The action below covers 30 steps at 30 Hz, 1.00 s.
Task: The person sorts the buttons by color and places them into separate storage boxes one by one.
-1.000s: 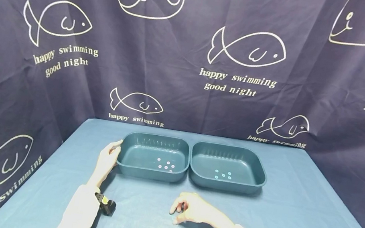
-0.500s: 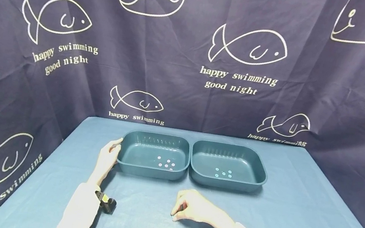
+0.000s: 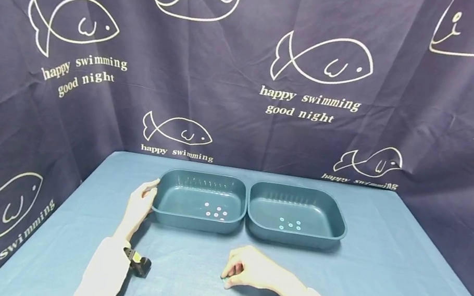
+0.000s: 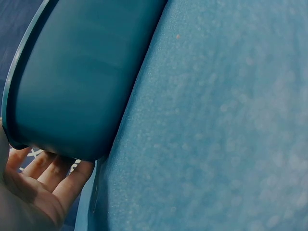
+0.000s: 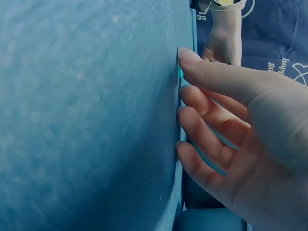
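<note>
My left hand (image 3: 140, 203) holds the outer end of the left teal plastic bin (image 3: 197, 223). In the left wrist view its fingers (image 4: 72, 183) lie against the bin's end wall, below the rim. Several small pale pink discs like buttons (image 3: 216, 215) lie inside this bin. Low over the cloth in front of the bins, my right hand (image 3: 251, 268) pinches a small teal button-like disc (image 5: 181, 72) between thumb and index finger, right at the table surface. Most of that disc is hidden by the fingertips. The other fingers are bent and touch the cloth.
Beside the left bin stands a matching right bin (image 3: 292, 238), with several small teal discs (image 3: 290, 225) on its floor. A light blue cloth (image 3: 179, 286) covers the table. Behind and at both sides hangs a dark curtain (image 3: 242, 117) with white fish drawings.
My right hand has brought thumb and index finger together at the cloth, and a bit of teal now shows between them. My left hand stays at the left bin.
</note>
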### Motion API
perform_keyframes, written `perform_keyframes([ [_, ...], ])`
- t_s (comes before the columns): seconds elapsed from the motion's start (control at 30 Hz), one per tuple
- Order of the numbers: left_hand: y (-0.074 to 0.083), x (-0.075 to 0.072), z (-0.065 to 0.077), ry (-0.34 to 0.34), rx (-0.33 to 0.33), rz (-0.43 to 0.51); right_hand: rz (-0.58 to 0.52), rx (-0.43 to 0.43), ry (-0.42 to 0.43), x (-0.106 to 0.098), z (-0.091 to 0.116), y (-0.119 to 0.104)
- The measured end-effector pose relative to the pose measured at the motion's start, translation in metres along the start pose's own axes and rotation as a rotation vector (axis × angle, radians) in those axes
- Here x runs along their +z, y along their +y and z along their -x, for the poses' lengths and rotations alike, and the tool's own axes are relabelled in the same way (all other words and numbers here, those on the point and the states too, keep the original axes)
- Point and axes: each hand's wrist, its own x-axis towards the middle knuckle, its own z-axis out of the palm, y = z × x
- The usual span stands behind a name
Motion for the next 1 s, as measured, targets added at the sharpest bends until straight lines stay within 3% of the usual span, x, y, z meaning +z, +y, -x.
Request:
perform_keyframes([
  [0.53, 0.002, -0.001, 0.001, -0.004, -0.014, -0.015, 0.106, 0.008, 0.011, 0.000, -0.002, -0.004],
  [0.83, 0.000, -0.001, 0.000, -0.009, -0.018, -0.019, -0.078, 0.051, 0.009, 0.003, 0.001, 0.003],
  [1.0, 0.000, -0.001, 0.000, -0.009, -0.019, -0.019, -0.088, 0.026, 0.026, 0.004, 0.002, 0.007],
])
